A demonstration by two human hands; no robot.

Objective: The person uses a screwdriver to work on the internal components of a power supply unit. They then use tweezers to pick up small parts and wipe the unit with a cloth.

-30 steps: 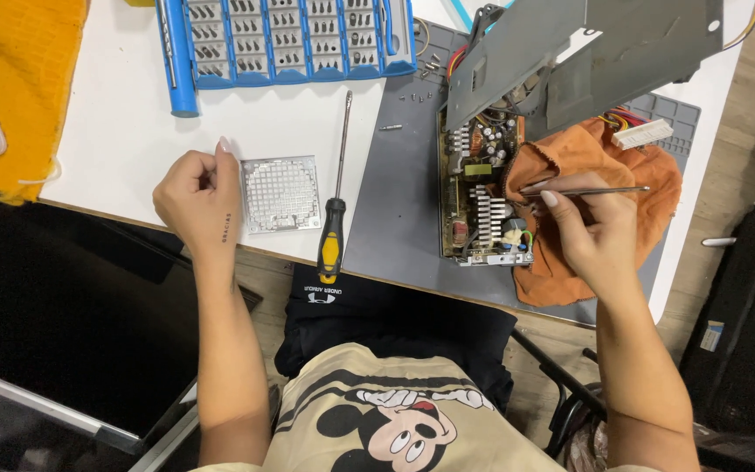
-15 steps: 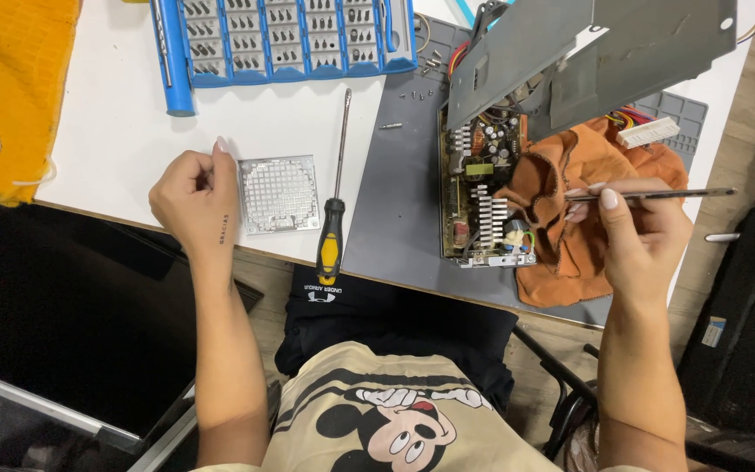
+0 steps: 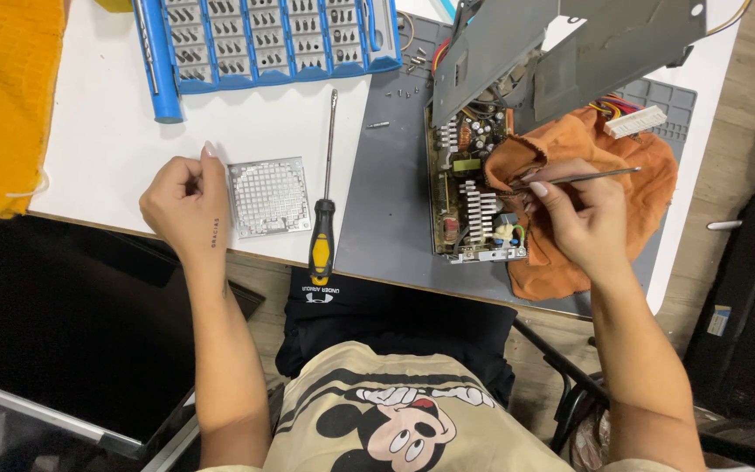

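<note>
1. Nearest the person, the left hand (image 3: 187, 205) rests at the tabletop (image 3: 107, 149) edge with its grip loosely curled on nothing, fingertips just beside a square metal fan grille (image 3: 268, 197) lying flat at its 3 o'clock.
2. The right hand (image 3: 578, 218) is clenched around a thin metal tool (image 3: 583, 178), pinched between thumb and fingers; the tool runs toward 3 o'clock and its near tip points at the open power supply.
3. Between the hands, a screwdriver (image 3: 325, 188) with a black and yellow handle lies with its handle toward 6 o'clock and its tip toward 12 o'clock, straddling the edge of a grey work mat (image 3: 391, 175).
4. The open power supply (image 3: 474, 188) sits on the mat at 9 o'clock of the right hand; inside it show a circuit board, finned heat sinks, capacitors and wires. Its grey metal cover (image 3: 561, 44) tilts up over it at 12 o'clock.
5. An orange cloth (image 3: 605, 157) lies bunched under and around the right hand, one fold touching the casing.
6. Farthest, at 12 o'clock, a blue bit case (image 3: 264, 39) lies open, its rows of compartments filled with small driver bits. Loose screws (image 3: 412, 65) lie on the mat beside it.
</note>
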